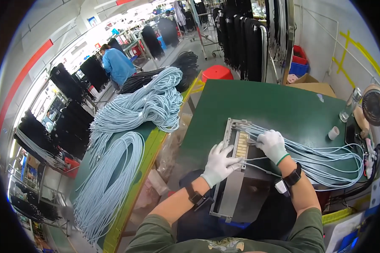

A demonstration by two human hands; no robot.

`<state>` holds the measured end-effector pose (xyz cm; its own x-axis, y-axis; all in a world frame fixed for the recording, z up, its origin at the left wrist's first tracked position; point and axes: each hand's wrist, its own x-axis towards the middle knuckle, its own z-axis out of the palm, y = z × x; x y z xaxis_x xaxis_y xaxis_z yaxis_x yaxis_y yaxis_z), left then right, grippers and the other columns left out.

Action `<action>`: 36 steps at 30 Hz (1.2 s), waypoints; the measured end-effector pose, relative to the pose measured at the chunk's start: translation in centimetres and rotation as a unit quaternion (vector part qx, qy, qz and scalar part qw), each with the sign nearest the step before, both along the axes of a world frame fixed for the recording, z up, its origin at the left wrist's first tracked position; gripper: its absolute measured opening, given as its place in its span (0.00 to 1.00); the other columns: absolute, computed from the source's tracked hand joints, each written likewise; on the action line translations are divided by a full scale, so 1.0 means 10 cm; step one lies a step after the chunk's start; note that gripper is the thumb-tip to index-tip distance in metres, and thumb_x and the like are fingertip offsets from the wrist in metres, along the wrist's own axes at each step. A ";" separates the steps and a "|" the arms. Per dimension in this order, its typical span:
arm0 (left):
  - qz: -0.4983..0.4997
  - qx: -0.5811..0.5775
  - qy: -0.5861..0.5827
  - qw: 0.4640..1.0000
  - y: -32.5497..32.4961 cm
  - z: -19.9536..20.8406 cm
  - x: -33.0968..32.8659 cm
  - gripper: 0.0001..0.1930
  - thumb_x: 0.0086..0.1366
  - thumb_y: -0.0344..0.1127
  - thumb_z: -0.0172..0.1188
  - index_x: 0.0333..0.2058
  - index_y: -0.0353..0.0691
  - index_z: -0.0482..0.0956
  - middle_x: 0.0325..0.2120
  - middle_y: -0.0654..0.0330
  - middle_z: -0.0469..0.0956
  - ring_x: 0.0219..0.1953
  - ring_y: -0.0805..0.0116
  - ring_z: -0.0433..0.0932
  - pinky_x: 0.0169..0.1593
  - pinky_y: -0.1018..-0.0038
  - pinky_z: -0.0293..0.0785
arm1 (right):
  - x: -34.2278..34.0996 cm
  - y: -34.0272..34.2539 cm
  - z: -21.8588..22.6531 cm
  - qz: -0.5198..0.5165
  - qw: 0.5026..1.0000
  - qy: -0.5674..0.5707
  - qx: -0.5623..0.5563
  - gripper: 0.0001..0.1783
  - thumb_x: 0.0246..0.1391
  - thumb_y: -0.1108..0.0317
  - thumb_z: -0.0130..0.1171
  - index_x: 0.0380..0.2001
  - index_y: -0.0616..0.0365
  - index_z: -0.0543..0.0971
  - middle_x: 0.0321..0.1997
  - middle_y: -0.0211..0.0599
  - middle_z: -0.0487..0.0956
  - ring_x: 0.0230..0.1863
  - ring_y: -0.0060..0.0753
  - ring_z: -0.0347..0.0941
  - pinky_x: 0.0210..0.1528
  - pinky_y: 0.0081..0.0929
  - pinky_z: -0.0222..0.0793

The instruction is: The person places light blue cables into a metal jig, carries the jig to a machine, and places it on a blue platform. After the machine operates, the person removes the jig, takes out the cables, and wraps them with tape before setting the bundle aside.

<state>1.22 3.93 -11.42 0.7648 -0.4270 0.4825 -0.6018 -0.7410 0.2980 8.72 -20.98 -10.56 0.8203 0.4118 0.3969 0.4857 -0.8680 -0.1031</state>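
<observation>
Both my hands wear white gloves. My left hand (221, 163) lies over the left edge of a long metal fixture (229, 198), its fingers spread and its thumb beside the cable ends. Set in the fixture is a row of yellowish blocks (242, 147). Several light blue cables (321, 162) run from the fixture's far end to the right and loop back across the table. My right hand (272, 145) is closed at the right of the blocks, fingers bent around the light blue cables; its fingertips are partly hidden. Two cable lengths pass below it toward my left thumb.
Bundles of light blue cable (135, 105) cover a side table (150, 158) at the left. The green table (257, 99) also carries a white cup (333, 133), a clear bottle (350, 105) and a small fan (373, 105). A red stool (217, 73) stands behind. One person (117, 65) works farther back.
</observation>
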 end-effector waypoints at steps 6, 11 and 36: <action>0.020 -0.105 0.018 0.994 0.05 -0.04 0.12 0.13 0.61 0.48 0.65 0.39 0.48 0.87 0.51 0.51 0.79 0.58 0.44 0.71 0.63 0.56 0.64 | 0.00 -0.01 0.22 0.001 0.997 -0.063 0.034 0.03 0.44 0.61 0.67 0.24 0.43 0.83 0.26 0.27 0.78 0.37 0.36 0.74 0.40 0.38 0.67; 0.069 -0.276 0.023 0.958 0.09 -0.02 0.17 0.12 0.62 0.43 0.65 0.34 0.41 0.84 0.47 0.50 0.81 0.56 0.48 0.73 0.62 0.58 0.65 | -0.20 0.24 0.31 0.147 0.981 -0.043 0.122 0.03 0.45 0.62 0.66 0.25 0.43 0.83 0.26 0.27 0.79 0.36 0.36 0.74 0.39 0.36 0.67; 0.116 -0.286 0.026 0.951 0.23 0.03 0.19 0.06 0.63 0.32 0.62 0.33 0.35 0.81 0.40 0.52 0.82 0.48 0.55 0.78 0.56 0.65 0.71 | -0.27 0.16 0.44 0.141 0.961 0.107 0.212 0.05 0.46 0.69 0.67 0.28 0.54 0.83 0.29 0.36 0.80 0.37 0.45 0.74 0.42 0.39 0.71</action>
